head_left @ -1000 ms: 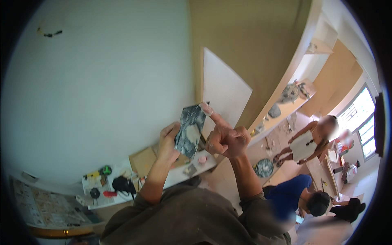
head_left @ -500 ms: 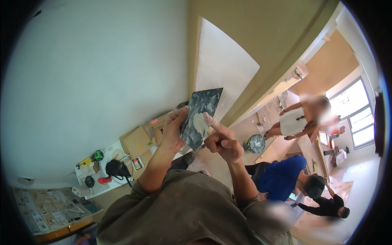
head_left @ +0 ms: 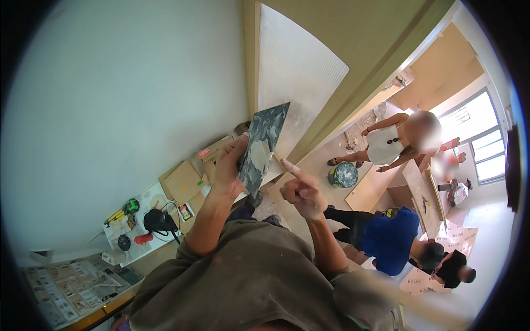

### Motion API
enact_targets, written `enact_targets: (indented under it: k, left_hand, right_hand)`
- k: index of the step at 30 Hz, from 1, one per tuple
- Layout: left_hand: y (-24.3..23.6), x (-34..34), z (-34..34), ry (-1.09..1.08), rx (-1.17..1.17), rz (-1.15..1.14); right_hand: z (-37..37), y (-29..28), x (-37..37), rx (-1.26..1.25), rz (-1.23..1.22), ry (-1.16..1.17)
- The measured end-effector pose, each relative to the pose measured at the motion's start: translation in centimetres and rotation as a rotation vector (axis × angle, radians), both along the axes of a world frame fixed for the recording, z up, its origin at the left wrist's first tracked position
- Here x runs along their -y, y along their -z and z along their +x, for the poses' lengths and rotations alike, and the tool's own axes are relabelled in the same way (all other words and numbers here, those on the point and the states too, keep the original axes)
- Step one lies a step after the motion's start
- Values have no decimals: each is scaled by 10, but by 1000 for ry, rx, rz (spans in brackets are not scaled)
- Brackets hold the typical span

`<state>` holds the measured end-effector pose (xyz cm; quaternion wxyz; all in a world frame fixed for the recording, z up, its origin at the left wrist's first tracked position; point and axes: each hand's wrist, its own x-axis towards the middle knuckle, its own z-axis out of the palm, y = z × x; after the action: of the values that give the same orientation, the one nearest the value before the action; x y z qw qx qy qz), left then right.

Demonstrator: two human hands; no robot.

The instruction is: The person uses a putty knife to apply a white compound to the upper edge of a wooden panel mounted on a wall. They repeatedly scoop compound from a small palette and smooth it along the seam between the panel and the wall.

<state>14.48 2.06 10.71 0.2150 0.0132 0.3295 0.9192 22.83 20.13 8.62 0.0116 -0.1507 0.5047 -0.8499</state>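
A dark, square-edged flat board (head_left: 268, 129), smeared with pale putty, is gripped along its left edge by my left hand (head_left: 229, 168). A thicker dab of putty (head_left: 258, 151) lies near the middle of its face. Just right of the board is my right hand (head_left: 305, 194), apart from it. Its index finger is stretched out toward the board with whitish putty on the tip, while the other fingers curl in. Nothing shows in that hand.
Beyond the board are a pale ribbed panel (head_left: 295, 66) and a wooden frame. A white table (head_left: 149, 229) at left bears a tape measure, a black bag and cardboard. A putty-stained bucket (head_left: 343, 175) stands right. Several people work there, one in a blue shirt (head_left: 389, 237).
My right index finger has come off the putty and drawn away from the board. The board has shifted slightly left and turned more edge-on. The person in white has moved an arm.
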Motion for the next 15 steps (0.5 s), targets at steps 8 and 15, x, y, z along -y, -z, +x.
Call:
enact_targets:
  k: [8,15]
  left_hand:
    - [-1,-10,2,10,8,-1]
    - [18,-7,7,26,104,-71]
  right_hand:
    - [-32,-62,4,-466,1050,427]
    - [-11,-9,6,-344,927,461]
